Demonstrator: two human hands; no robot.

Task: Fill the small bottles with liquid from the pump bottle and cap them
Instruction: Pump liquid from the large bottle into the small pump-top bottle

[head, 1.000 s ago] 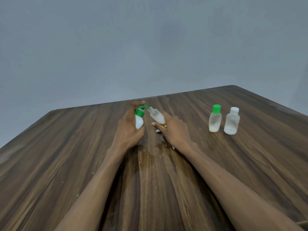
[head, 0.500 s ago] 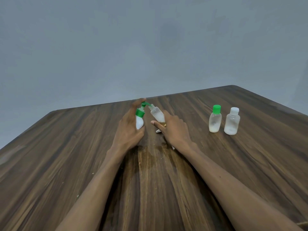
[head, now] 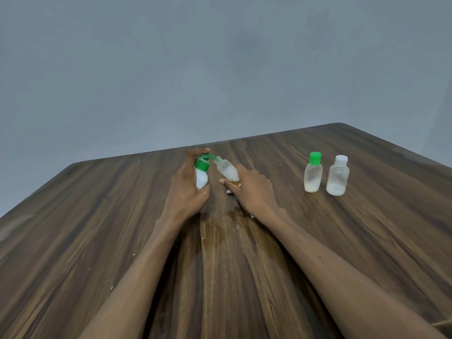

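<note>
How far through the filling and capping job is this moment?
Done, it seems: two small bottles stand capped at the right, the green-capped bottle and the white-capped bottle, each showing whitish liquid at the bottom. In hand: the left hand grips the pump bottle, nozzle at the mouth of the open bottle tilted in the right hand. Left: finish filling and cap it.

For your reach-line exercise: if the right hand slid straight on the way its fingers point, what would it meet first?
Probably the pump bottle in the left hand: the right hand, holding the tilted small bottle, points up-left toward it. Depth is unclear.
</note>
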